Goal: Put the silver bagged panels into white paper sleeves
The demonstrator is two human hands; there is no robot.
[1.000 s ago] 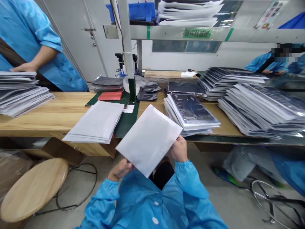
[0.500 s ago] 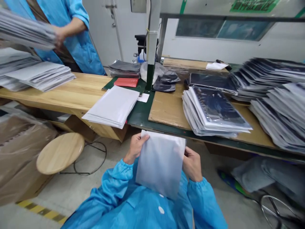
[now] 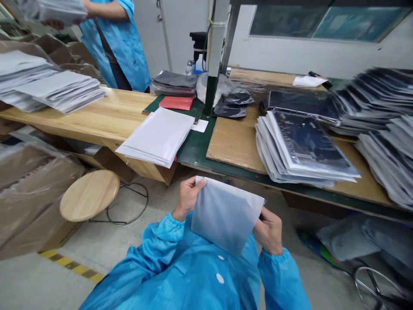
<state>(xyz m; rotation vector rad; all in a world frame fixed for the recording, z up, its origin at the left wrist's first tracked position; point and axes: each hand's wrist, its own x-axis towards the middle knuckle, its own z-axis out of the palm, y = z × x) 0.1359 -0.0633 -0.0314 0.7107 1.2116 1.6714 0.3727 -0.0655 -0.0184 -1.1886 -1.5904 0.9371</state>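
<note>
Head camera, and from where I stand the person in the blue smock (image 3: 167,262) is holding a white pouch (image 3: 226,215) up in front of the chest, just below the bench edge. The left hand (image 3: 189,198) pinches the pouch near its upper left corner, and the right hand (image 3: 267,230) grips its right edge, so both hands are closed on it. The pouch is tilted, its top edge sloping down to the right.

At 12 o'clock from the hands, a neat stack of white pouches (image 3: 156,135) lies on a green mat (image 3: 193,150), overhanging the mat's left side. A small red packet (image 3: 176,103) sits beyond it. At 1 o'clock, a pile of dark flat items in clear bags (image 3: 306,146) rests on a cardboard sheet (image 3: 232,142), with more piles (image 3: 387,163) at 2 o'clock.

At 10 o'clock, further white packs (image 3: 61,90) lie on the wooden bench (image 3: 122,103). Past them, a co-worker (image 3: 119,51) in a blue smock holds a bundle of packs (image 3: 61,10). A round wooden stool (image 3: 89,195) stands at 9 o'clock.
</note>
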